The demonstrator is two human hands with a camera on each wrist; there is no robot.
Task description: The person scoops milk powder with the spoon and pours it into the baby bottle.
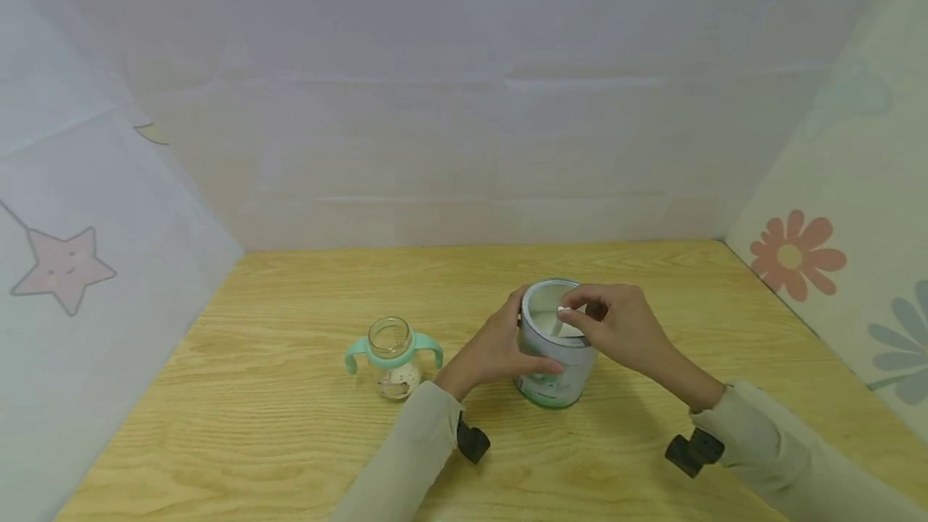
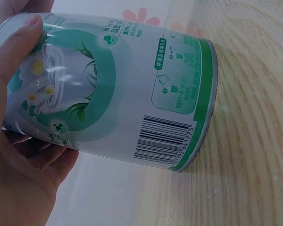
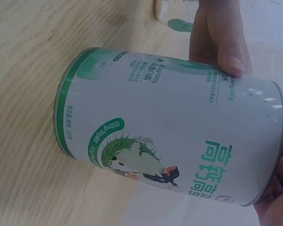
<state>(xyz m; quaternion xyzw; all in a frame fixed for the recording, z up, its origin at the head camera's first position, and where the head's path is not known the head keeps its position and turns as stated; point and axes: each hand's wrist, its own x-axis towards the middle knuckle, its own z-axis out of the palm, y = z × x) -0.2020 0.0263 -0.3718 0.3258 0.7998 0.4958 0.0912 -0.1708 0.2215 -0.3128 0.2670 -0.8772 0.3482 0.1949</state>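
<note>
A white and green milk powder can (image 1: 558,377) stands on the table with its top open and pale inside. My left hand (image 1: 496,349) grips it from the left, thumb across the front of the label and fingers around the far side. Over the rim, my right hand (image 1: 619,325) pinches the slim handle of a white scoop (image 1: 562,309) between thumb and fingers. The scoop's lower end is hidden in the can. In the left wrist view the can (image 2: 127,89) shows its barcode; in the right wrist view the right fingers (image 3: 278,202) are partly hidden behind the rim.
Left of the can stands a clear baby bottle (image 1: 397,383) with mint green handles, uncapped, with something pale inside. The wooden table (image 1: 290,304) meets a pale backdrop at the back and printed cloth at both sides.
</note>
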